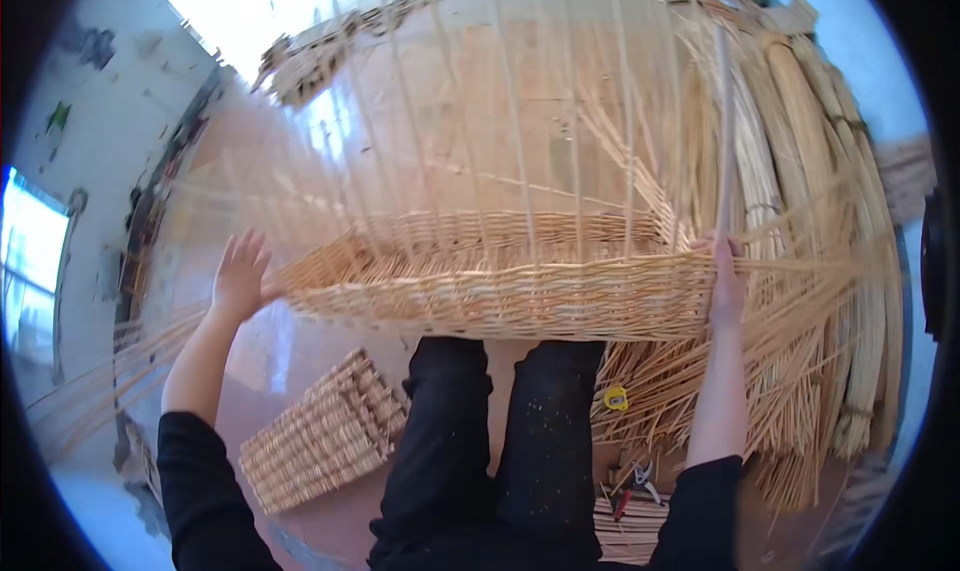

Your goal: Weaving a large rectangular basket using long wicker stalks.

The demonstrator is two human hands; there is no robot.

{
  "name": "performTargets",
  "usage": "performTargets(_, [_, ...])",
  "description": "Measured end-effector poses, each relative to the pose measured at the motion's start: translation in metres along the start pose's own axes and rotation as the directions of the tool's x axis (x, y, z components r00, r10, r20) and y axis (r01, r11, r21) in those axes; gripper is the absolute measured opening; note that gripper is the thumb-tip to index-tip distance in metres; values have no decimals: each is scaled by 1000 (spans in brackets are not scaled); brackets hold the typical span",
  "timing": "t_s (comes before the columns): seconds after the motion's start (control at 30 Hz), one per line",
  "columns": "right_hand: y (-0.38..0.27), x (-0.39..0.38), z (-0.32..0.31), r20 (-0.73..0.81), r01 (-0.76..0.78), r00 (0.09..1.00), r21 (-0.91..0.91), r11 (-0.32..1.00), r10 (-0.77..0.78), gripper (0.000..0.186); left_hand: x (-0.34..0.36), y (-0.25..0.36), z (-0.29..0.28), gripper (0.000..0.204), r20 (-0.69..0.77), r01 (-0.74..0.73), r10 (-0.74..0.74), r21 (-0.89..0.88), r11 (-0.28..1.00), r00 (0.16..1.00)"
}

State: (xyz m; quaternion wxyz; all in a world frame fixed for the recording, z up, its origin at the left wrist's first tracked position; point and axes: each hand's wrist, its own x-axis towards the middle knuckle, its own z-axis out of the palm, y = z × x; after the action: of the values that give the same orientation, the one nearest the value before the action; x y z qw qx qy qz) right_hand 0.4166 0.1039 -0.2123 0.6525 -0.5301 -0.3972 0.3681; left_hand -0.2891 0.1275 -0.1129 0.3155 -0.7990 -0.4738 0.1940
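Note:
A long rectangular wicker basket [510, 296], part woven, with thin upright stakes rising from its sides, lies across in front of me above my knees. My left hand [240, 274] is at its left end, fingers stretched upward and thumb side next to the corner. Around the right corner my right hand [728, 276] is closed, gripping the basket's end beside a thick upright rod [724, 141]. The undersides of the right fingers are hidden. Loose weaving strands stick out past both ends, blurred by motion.
A smaller woven piece [325, 433] lies on the floor at left. Bundled willow rods [800, 141] are stacked along the right, with loose rods [680, 396] nearer me. A yellow tape measure [616, 399] and red-handled pruning shears [622, 504] lie by my right leg.

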Motion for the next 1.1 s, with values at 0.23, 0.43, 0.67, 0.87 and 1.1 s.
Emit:
performTargets(0.23, [10,12,-5,116,-71,992,185,980,50,16,46,-44,-11,66,403,-85,182,-248,965,897])
performTargets(0.43, [11,18,-20,191,-64,981,223,973,20,15,40,-31,36,70,652,-183,226,-134,974,723])
performTargets(0.67, [14,-3,-27,100,-90,993,211,973,70,12,17,-13,64,77,550,-97,139,-106,990,823])
performTargets(0.87, [25,-28,-33,123,-9,992,227,974,-19,38,0,-7,59,76,584,25,55,-129,991,810])
performTargets(1.1, [21,-40,-34,5,183,983,153,971,-186,50,-5,5,37,73,683,84,5,-97,992,731])
